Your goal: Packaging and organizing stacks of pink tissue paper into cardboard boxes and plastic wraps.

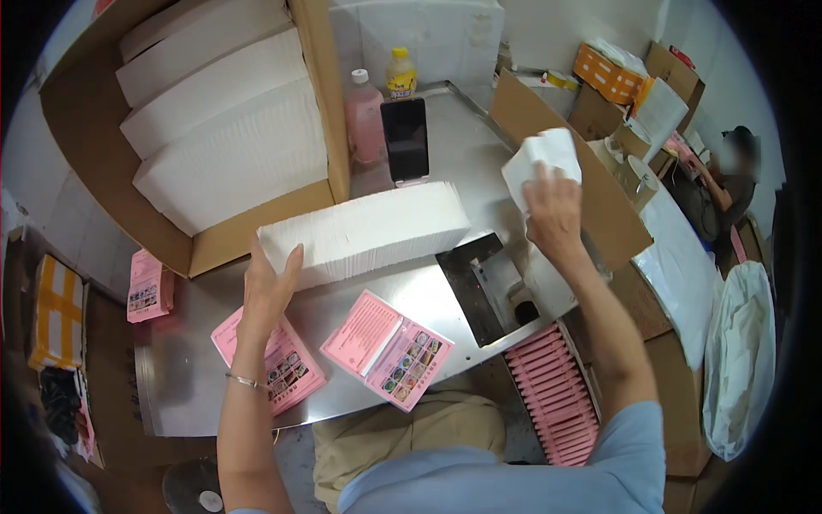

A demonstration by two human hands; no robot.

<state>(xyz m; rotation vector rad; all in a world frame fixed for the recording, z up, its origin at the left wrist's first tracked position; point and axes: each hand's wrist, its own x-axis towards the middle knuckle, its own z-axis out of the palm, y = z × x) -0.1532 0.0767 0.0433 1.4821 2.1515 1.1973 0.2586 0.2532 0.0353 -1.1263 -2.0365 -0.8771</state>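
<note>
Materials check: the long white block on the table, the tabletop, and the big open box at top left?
White block: looks like stacked tissue or thin paper, matte, fine sheet lines along its side. Tabletop: likely stainless steel, brushed grey with soft glare. Box: brown cardboard, dull, raw cut edges. The left hand rests against the block's end.
</note>
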